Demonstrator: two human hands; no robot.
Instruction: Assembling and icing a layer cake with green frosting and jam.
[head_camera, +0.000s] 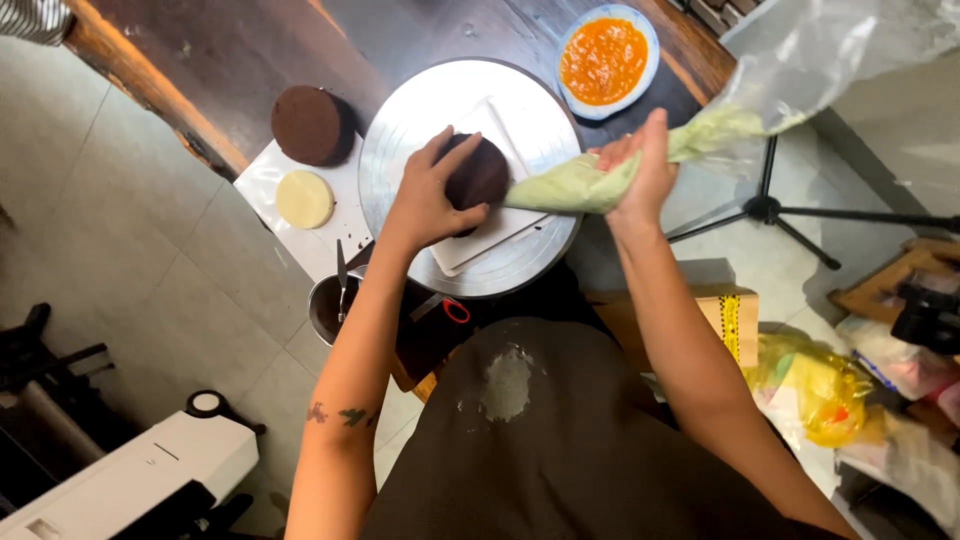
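A small round dark chocolate cake layer (480, 172) sits just above the middle of the frame on a white square board (505, 215), which lies on a round metal turntable (420, 120). The left hand (432, 195) lies over the cake's left side, fingers spread and curled against its edge and top, steadying it. The right hand (640, 175) is clenched around a clear piping bag (590, 180) filled with pale green cream; the bag's tip points left and touches the cake's right edge, while its loose plastic top trails toward the upper right corner.

To the left of the turntable, on a white sheet (320, 240), rest a second dark cake layer (310, 124) and, just below it, a smaller pale cream-coloured disc (304, 199). At top centre-right, a light-rimmed bowl (645, 45) of orange filling stands on the dark wooden surface (230, 50). Below the turntable's left edge a metal cup (328, 305) holds a utensil.
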